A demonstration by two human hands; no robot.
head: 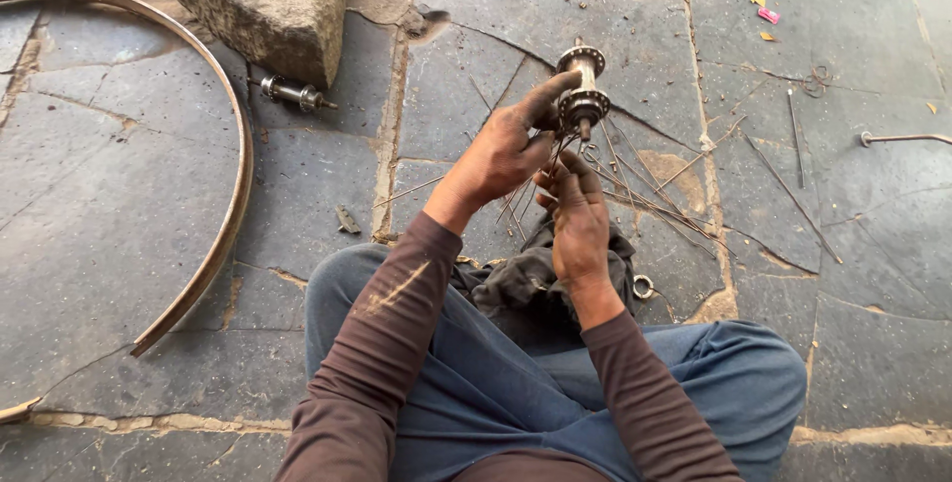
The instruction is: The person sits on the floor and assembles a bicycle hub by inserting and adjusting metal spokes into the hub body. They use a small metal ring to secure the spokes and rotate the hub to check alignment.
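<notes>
Seated cross-legged on a floor (119, 214) of cracked grey stone slabs, in blue trousers and brown long sleeves. Left hand (501, 150), grimy, closed around a metal wheel hub (583, 85), with the forefinger stretched up along the hub's side and the thumb below. Hub held upright above the floor, ahead of the knees, two round flanges one above the other, short axle end poking out underneath. Right hand (578, 219) just below and beside the hub, fingers curled and pinched on the near ends of thin wire spokes (645, 199); exactly which spoke is gripped, cannot tell. Spokes fanning down from the lower flange toward the right and across the floor, some passing between the two hands. Dark crumpled cloth (526, 279) bunched in the lap beneath the right wrist. Small metal ring (643, 287) just beside the cloth, on the right. Curved metal rim (230, 184) lying at the left, sweeping from the top edge down to the lower left. Rough stone block (263, 1) at the top, with a second hub (293, 94) lying on its side near its foot. Loose straight spokes scattered well apart at the right, near a bent rod (897, 138). Small pink and yellow scraps (766, 14) near the top right.
</notes>
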